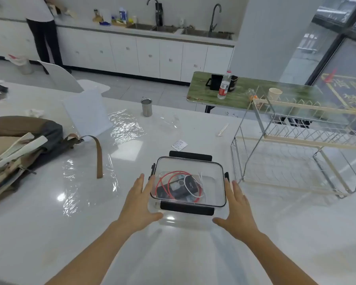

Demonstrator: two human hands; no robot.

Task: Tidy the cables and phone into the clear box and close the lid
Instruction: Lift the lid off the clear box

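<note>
The clear box (pixel 213 183) stands on the white table in front of me with its clear lid (pixel 214 169) lying on top. Black latches sit on all sides; the near latch (pixel 187 208) and far latch (pixel 190 155) stick outward. Inside I see a red cable (pixel 164 180), a white cable (pixel 187 180) and a black phone (pixel 178 191). My left hand (pixel 139 202) rests flat against the box's left side, fingers apart. My right hand (pixel 237 206) is spread at the box's right side, fingertips near the right latch (pixel 226 176).
A wire dish rack (pixel 296 153) stands close to the right of the box. A brown and grey backpack (pixel 22 149) lies at the left, with crinkled plastic film (pixel 86 182) beside it. A steel cup (pixel 146 107) and a paper slip (pixel 179 145) lie farther back.
</note>
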